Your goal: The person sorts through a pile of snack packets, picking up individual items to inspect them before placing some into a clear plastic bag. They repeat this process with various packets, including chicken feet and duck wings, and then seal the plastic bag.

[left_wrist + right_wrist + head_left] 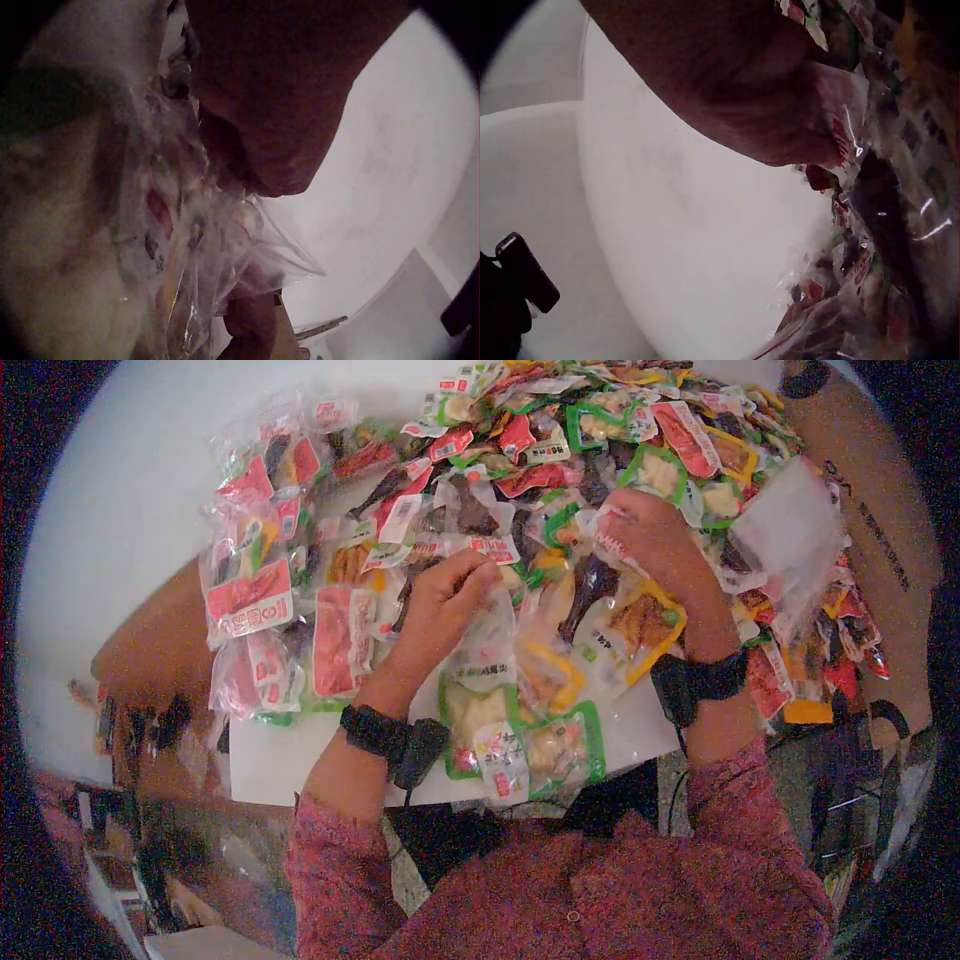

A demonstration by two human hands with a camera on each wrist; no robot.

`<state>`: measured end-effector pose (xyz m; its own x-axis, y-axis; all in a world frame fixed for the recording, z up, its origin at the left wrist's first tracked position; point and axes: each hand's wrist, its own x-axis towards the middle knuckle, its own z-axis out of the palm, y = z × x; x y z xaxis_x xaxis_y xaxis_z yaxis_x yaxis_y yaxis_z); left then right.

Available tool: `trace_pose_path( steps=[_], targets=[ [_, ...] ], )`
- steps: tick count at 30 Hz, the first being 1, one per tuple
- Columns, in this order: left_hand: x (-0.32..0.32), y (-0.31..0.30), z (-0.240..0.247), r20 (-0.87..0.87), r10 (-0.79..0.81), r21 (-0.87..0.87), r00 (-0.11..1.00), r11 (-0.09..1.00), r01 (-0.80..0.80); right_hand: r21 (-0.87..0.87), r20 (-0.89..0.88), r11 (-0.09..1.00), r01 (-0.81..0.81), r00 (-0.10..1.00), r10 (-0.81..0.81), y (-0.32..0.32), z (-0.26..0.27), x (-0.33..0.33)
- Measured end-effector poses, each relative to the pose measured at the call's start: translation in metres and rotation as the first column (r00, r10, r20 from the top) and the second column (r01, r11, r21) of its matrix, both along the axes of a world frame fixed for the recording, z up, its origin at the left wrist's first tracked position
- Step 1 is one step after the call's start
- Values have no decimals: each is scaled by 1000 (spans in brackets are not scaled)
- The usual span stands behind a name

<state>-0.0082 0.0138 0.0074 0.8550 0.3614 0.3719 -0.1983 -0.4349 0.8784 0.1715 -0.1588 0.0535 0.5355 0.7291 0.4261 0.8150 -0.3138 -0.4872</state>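
The person's left hand (440, 600) is curled and pinches the top edge of a clear bag (488, 645). The bag lies stretched towards the near edge of the white worktop (130, 500), with green-edged packets (560, 745) at its lower end. The right hand (655, 535) is curled too, and its fingers hold a small packet with red print (608, 525), just on the big pile of snack packets (560, 430) that covers the far part of the worktop. The two hands are near each other. A stack of red packets (250, 600) lies at the left side, and a cardboard box (880, 540) is at the right of the pile. A black band (375, 728) is on the left wrist.
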Motion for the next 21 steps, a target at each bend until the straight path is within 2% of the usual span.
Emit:
trace_pose_path(
  steps=[2, 3, 4, 5, 7, 8, 9, 10, 11, 12, 13, 14, 15, 16, 17, 18, 19, 20, 21],
  targets=[
    [0, 2, 0, -58, -20, 33, 998, 999, 22, 45, -13, 998, 33, 999, -32, 0, 5, 1],
    [-1, 1, 1, -61, -18, 32, 998, 999, 20, 154, -66, 988, 35, 997, -25, -2, 9, 1],
    [-1, -2, 3, -19, -2, 47, 1000, 999, 3, 261, -118, 964, 43, 993, -13, -3, 12, 0],
    [-1, -3, 5, 25, 12, 61, 1000, 998, -14, 262, -120, 964, 42, 993, -11, -4, 15, -1],
    [1, 1, 1, 85, 16, 129, 996, 991, -27, 463, -335, 880, 110, 941, 59, -6, 18, -3],
    [2, 3, 0, 146, 14, 196, 989, 980, -43, 466, -334, 878, 111, 941, 58, -7, 18, -1],
    [4, 2, 1, 151, 10, 203, 989, 978, -41, 525, -391, 843, 116, 913, 118, -7, 19, 1],
    [4, 0, 1, 155, 49, 137, 987, 988, -70, 585, -438, 801, 126, 881, 181, -7, 19, 4],
    [4, -1, 2, 156, 85, 72, 984, 993, -97, 595, -429, 794, 126, 885, 181, -5, 16, 8],
    [2, -2, 6, 162, 77, 83, 984, 992, -91, 576, -432, 814, 76, 873, 224, -2, 15, 6],
    [-2, -5, 11, 28, 64, -116, 998, 991, -61, 554, -439, 832, 27, 859, 264, -1, 15, 4],
    [-5, -6, 15, -103, 24, -311, 994, 949, -55, 473, -257, 869, -144, 921, 293, -6, 13, -2],
    [-6, -4, 13, -100, 16, -302, 995, 952, -46, 481, -252, 866, -137, 924, 287, -4, 14, -4],
    [-6, -1, 10, -118, -93, -307, 989, 950, 53, 388, -463, 901, -196, 804, 374, -2, 15, -4],
    [-6, 1, 7, -137, -201, -311, 970, 939, 151, 307, -654, 911, -275, 635, 412, 1, 15, -5],
    [-8, -2, 7, -169, -265, -382, 949, 906, 185, 315, -649, 910, -269, 639, 414, 5, 14, -11],
    [-6, -3, 3, -170, -270, -373, 948, 908, 191, 294, -688, 911, -290, 597, 412, 10, 11, -21],
    [-4, -5, -2, -131, -330, -339, 935, 901, 270, 274, -726, 909, -314, 553, 409, 14, 7, -29],
    [-3, -8, -4, -94, -389, -303, 916, 888, 346, 282, -722, 908, -310, 555, 414, 19, -1, -35]
  ],
)
